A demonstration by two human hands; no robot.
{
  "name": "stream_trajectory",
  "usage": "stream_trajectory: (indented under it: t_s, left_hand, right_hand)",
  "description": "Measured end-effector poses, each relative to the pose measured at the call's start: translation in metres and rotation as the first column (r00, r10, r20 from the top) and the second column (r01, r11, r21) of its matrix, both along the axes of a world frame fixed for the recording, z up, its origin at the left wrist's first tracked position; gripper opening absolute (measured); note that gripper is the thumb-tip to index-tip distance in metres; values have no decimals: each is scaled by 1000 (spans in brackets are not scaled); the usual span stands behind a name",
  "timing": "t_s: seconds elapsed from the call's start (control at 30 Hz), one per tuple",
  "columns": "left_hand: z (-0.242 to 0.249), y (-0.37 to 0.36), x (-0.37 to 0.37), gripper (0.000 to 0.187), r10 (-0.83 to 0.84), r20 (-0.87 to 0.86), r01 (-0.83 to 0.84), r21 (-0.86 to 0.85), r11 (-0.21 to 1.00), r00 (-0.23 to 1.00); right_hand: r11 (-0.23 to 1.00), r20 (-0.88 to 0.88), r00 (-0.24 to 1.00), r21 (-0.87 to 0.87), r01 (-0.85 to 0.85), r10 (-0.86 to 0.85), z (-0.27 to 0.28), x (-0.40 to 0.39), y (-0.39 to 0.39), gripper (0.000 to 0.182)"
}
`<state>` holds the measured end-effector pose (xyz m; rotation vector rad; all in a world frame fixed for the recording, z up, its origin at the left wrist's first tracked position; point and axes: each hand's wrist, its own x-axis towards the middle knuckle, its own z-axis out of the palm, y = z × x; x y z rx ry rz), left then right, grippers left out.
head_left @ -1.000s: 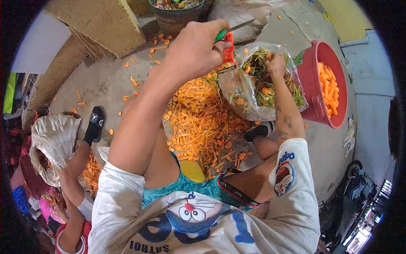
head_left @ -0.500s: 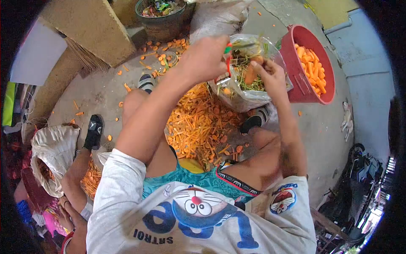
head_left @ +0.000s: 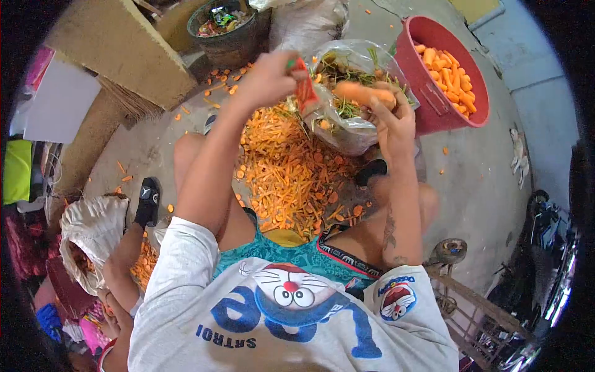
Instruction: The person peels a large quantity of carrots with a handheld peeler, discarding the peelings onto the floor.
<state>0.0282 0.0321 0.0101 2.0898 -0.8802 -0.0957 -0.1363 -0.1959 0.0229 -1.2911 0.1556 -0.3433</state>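
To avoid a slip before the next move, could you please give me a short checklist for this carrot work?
1. Carrot gripped in the right hand: ok.
2. Red tool in the left hand: ok.
3. Tool's edge facing away from the fingers: cannot tell, blurred.
4. Plastic bag open at the top: ok.
5. Red bucket with space below its rim: ok.
6. Floor free of scraps: not ok; a pile of orange pieces lies between the legs.

Fisheye-warped, dark-edged, hands apparently motion-blurred
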Motion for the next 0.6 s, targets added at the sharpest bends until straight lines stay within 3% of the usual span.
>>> stream_trajectory:
  t_s: [0.03,0.1,0.13,0.2,0.27,0.33,0.37,0.4,0.47,0.5,0.53,0.6]
  left_hand:
    - [3,2,6,24,-9,-1,9,4,1000,1000]
    - [11,5,13,22,-26,-54,2,-405,915,998]
    - [16,7,13,22,-25,-56,1,-401,916,998]
    - [22,12,10,20,-98,-342,-87,-488,868,935]
    - [18,1,4,20,-116,-349,-95,-533,840,930]
    - [18,-11,-5,18,-182,-388,-32,-485,874,904]
    - [21,-20,-15,16,-205,-281,45,-487,872,938]
    - [17,-31,-26,16,-199,-285,37,-488,872,938]
    - [4,-46,-37,15,-285,-6,231,-570,788,958]
    - [6,-43,-35,17,-273,42,249,-560,791,961]
    - [9,-38,-28,17,-271,34,243,-560,792,962]
    - [13,-26,-2,18,-48,-54,8,-574,819,997]
  right_hand:
    - [997,-61,996,-28,-69,67,1,-1,-8,37]
    - [1000,-107,994,-27,8,-10,0,0,-5,39]
    - [997,-152,985,-30,75,-79,-1,1,-2,42]
    - [1000,-170,985,-18,14,-17,-10,-1,-4,46]
    - [958,-186,974,276,-77,132,-22,-1,-9,47]
    - [959,-192,974,278,-62,119,-25,-1,-5,47]
    - [959,-191,976,278,-45,101,-26,-1,-1,48]
    - [959,-195,975,278,-50,107,-22,-1,6,48]
    - [925,-131,981,370,-83,141,-3,-1,20,45]
    - [925,-137,980,371,-85,145,3,-1,22,45]
    - [924,-150,978,373,-81,146,8,-3,24,44]
    - [924,-163,975,375,-78,148,9,-6,24,42]
